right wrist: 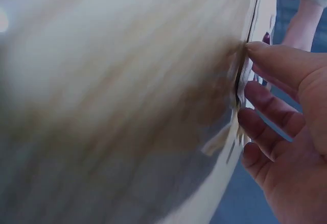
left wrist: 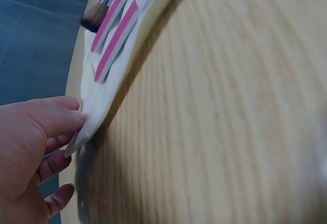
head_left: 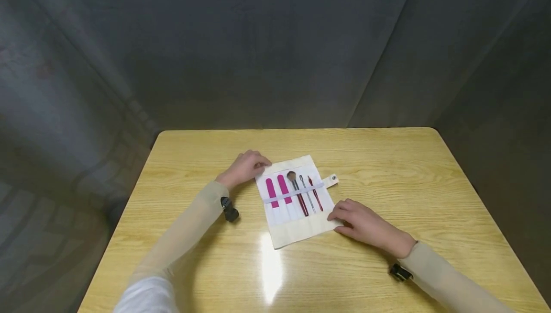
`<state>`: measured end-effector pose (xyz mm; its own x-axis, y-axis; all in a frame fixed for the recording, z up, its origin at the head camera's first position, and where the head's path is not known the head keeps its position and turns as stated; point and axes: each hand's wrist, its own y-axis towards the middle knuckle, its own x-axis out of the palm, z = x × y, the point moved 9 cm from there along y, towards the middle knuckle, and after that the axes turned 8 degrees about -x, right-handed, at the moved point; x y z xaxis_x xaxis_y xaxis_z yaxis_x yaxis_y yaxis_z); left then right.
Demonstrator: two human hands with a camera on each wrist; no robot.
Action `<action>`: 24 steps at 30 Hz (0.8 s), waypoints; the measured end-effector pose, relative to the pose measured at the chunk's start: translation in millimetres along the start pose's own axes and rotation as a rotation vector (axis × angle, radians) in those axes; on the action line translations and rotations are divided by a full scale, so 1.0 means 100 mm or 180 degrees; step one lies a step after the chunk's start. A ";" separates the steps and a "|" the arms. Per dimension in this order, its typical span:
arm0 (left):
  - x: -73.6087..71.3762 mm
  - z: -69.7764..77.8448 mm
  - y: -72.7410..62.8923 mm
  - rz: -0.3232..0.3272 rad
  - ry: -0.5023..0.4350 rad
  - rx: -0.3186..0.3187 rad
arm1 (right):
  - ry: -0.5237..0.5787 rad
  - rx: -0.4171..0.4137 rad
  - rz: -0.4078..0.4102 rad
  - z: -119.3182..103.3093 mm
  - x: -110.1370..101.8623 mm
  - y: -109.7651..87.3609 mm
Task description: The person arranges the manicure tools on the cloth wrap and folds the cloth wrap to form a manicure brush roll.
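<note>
A cream fabric brush roll [head_left: 294, 233] lies unrolled on the wooden table, a pale elastic band across its middle. Under the band sit two pink-faced nail files [head_left: 272, 192], a makeup brush [head_left: 303, 204] with a dark red handle, a slim silver tool [head_left: 308, 197] and a thin red-handled tool [head_left: 317, 197]. My left hand [head_left: 245, 167] pinches the far left corner between thumb and fingers; in the left wrist view that corner [left wrist: 84, 132] is lifted slightly. At the near right corner, my right hand [head_left: 363, 222] pinches the fabric edge.
A snap tab [head_left: 331, 180] sticks out from the roll's right side. The wooden table [head_left: 430, 184] reaches around it on every side, with a bright glare spot in front. Dark grey curtains [head_left: 258, 50] hang behind the table and along both sides.
</note>
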<state>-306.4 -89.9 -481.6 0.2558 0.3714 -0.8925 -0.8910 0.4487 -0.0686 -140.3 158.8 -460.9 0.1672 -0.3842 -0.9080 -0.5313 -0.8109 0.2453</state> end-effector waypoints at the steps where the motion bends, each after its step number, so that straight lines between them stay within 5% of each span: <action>1: 0.01 -0.01 -0.02 -0.0013 0.0010 0.0000 | -0.0036 0.0048 -0.0017 0.03 -0.01 -0.01; 11: 0.06 -0.03 -0.31 -0.0138 0.0186 0.0168 | -0.0632 0.0198 0.0064 0.25 -0.20 0.01; 19: 0.10 0.05 -0.49 -0.0180 0.0208 0.0332 | -0.0629 0.0552 -0.0038 0.40 -0.24 0.04; 24: 0.09 0.14 -0.59 -0.0032 0.0114 0.0533 | -0.0750 0.0754 -0.0180 0.46 -0.24 0.05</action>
<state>-246.6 -101.5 -479.9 0.2482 0.3385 -0.9076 -0.8128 0.5825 -0.0050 -184.9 184.0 -453.5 0.0201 -0.2065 -0.9782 -0.7095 -0.6923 0.1315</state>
